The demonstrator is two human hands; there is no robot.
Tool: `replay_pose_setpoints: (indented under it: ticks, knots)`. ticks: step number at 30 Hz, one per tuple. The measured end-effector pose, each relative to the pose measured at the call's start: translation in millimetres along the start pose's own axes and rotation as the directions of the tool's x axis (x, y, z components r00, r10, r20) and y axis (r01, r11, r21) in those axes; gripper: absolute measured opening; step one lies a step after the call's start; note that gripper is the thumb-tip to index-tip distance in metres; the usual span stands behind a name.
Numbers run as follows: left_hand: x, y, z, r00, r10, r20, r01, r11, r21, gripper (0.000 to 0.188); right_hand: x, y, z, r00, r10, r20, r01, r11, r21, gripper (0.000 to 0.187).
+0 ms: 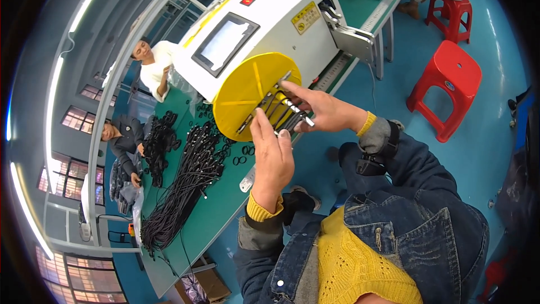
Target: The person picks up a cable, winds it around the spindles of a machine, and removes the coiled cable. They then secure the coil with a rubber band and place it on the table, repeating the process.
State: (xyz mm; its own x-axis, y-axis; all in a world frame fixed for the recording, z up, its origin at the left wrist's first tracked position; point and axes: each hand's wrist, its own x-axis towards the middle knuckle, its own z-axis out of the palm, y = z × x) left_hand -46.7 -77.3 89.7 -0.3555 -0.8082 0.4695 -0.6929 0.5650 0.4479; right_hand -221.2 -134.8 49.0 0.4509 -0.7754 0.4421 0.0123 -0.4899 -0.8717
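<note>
A round yellow disc (233, 104) with a slot and metal posts faces me on the side of a white machine. A looped black cable (279, 106) with silvery ends sits against the disc. My left hand (272, 152) pinches the cable's near-left side between thumb and fingers. From the right, my right hand (332, 111) grips the cable's other side, its index finger reaching up beside a metal post. The fingers partly hide the loop and how it sits on the posts.
The white machine (275, 19) has a screen (225, 44) and red switch. A heap of black cables (183, 191) lies on the green table (211, 228), with small black rings (241, 160) near it. Two people work beyond. Red stools (453, 76) stand at right.
</note>
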Motion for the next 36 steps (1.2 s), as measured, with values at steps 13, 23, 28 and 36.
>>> replay_pose_setpoints:
  ticks: [13, 23, 28, 36]
  knots:
    - [5.1, 13.3, 3.4, 0.999, 0.038, -0.011, -0.037, 0.997, 0.074, 0.026, -17.1, -16.9, 33.8, 0.914, -0.048, -0.404, -0.034, 0.980, -0.195, 0.044]
    - [5.2, 22.1, 4.6, 1.000, -0.031, 0.006, 0.030, 0.999, 0.043, 0.025, -16.4, -22.3, 31.5, 0.819, -0.447, -0.360, 0.092, 0.720, -0.687, 0.044]
    - [4.2, 16.1, 6.5, 0.999, 0.001, -0.035, 0.000, 0.999, 0.037, 0.022, -12.8, -16.4, 35.2, 0.881, -0.266, -0.390, 0.084, 0.901, -0.425, 0.041]
    - [0.7, 16.8, 10.4, 0.997, 0.011, -0.072, -0.011, 1.000, -0.003, 0.018, -25.0, -21.9, 44.1, 0.838, -0.192, -0.511, 0.020, 0.947, -0.321, 0.032]
